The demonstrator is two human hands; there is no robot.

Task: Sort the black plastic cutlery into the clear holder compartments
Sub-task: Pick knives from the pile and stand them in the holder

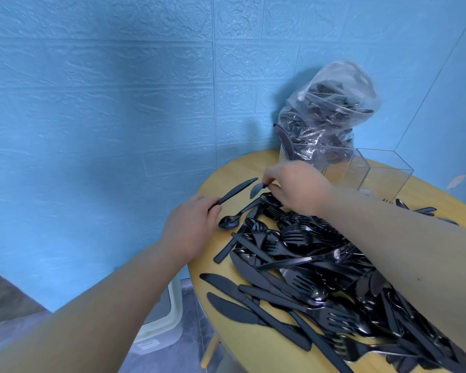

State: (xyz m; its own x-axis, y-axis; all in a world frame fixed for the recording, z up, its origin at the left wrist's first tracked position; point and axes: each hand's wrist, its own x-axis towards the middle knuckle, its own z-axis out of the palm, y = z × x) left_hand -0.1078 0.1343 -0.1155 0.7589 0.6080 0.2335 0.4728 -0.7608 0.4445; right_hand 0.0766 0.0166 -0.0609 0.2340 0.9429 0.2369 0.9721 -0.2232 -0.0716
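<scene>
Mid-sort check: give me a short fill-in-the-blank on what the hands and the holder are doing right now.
1. The left hand grips a black ____ by its handle.
2. The right hand pinches a second knife over the far end of the cutlery pile, on the round ____ table.
3. The clear holder stands in front of a plastic ____ full of more cutlery.

Missing words: knife; wooden; bag
</scene>
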